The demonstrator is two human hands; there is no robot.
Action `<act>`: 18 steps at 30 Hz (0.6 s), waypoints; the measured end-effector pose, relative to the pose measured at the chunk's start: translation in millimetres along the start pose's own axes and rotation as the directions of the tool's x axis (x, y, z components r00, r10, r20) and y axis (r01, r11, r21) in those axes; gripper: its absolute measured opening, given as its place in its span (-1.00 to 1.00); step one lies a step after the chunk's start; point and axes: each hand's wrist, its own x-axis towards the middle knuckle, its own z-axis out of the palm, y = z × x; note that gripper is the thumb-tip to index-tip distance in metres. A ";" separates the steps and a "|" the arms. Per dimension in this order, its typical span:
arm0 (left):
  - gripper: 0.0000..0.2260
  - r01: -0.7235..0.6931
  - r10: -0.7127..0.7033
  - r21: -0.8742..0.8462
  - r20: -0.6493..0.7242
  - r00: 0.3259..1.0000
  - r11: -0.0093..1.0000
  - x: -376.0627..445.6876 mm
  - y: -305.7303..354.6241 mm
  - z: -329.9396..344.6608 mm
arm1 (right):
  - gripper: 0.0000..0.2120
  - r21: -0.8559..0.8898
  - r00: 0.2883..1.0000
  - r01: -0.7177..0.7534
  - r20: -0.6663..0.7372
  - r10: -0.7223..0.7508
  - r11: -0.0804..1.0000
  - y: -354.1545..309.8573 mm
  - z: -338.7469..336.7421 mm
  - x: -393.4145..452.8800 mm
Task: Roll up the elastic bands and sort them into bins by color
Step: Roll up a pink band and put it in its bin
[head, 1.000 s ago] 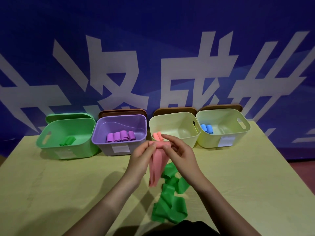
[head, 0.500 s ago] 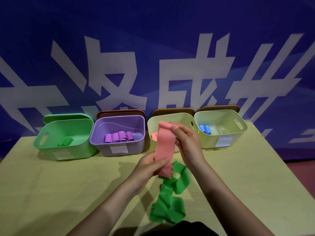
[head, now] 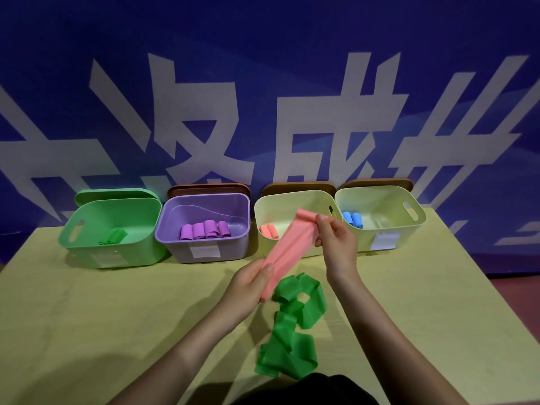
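Yellow table (head: 87,317), set against a blue banner (head: 263,68) with large pale characters. Four bins ranged along the far edge: green bin (head: 114,229), purple bin (head: 204,229), cream bin (head: 280,209) with pink rolls (head: 269,231), second cream bin (head: 382,217) with blue rolls (head: 353,219). Pink band (head: 287,247) held stretched above the table: lower end gripped by left hand (head: 248,287), upper end pinched by right hand (head: 336,244). Green band (head: 292,331) left crumpled on the table below the hands.

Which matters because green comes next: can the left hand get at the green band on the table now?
Probably not yet: the left hand grips the pink band. The green band lies uncovered just beside it.
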 end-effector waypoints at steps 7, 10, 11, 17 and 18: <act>-0.74 0.023 -0.020 -0.077 0.045 0.999 0.997 -2.1 -5.9 -1.7 | -0.82 0.098 0.995 -0.035 0.097 0.025 0.995 2.8 8.4 -16.4; -0.70 0.077 -0.063 -0.104 0.134 0.989 0.992 1.9 -3.9 -7.7 | -0.84 0.112 0.989 -0.032 0.150 0.015 0.993 2.9 10.3 -23.6; -0.70 0.073 -0.054 -0.129 0.150 0.987 0.989 2.9 -1.2 -8.8 | -0.84 0.118 0.987 -0.030 0.162 0.011 0.993 2.1 11.1 -26.0; -0.83 -0.065 0.038 -0.275 -0.103 0.994 0.959 9.0 20.9 2.0 | -0.84 0.098 0.981 0.016 0.189 -0.034 0.995 -1.2 17.4 -38.5; -0.85 -0.071 0.041 -0.271 -0.114 0.993 0.960 9.3 23.7 5.0 | -0.84 0.086 0.984 0.023 0.177 -0.038 0.996 -0.8 18.5 -38.9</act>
